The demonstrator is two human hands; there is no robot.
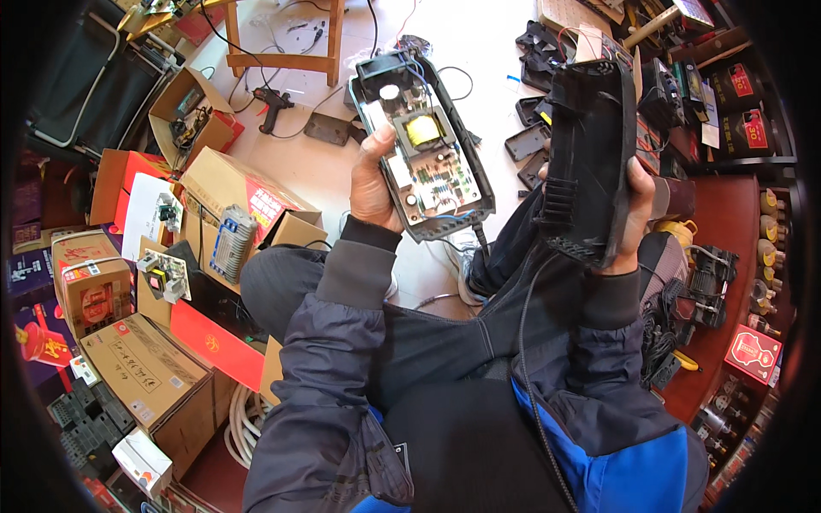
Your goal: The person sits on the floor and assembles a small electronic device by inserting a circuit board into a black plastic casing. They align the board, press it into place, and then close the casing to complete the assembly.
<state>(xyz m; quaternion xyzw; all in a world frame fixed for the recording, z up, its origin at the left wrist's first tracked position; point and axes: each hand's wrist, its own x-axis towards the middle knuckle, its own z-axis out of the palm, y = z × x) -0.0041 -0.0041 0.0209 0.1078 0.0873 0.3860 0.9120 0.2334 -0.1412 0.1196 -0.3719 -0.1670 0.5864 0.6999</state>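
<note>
My left hand (374, 184) grips the left side of an opened battery charger (432, 175), its thumb over the rim. Inside the black case lie a light circuit board, a yellow-wound transformer (423, 130) and, at the far end, what looks like a fan with blue wires. A black cord leaves the case's near end. In my right hand (631, 214) is a long black plastic case cover (586, 162), held upright with its ribbed, hollow inside facing me. The cover and the charger are apart. Most fingers of both hands are hidden behind these parts.
A glue gun-like tool (272, 107) and a dark cover (327, 129) lie on the floor ahead. Cardboard boxes (145, 368) and a finned metal unit (233, 244) stand at left. Black case parts (528, 141) lie ahead right; a red-brown bench (714, 209) is at right.
</note>
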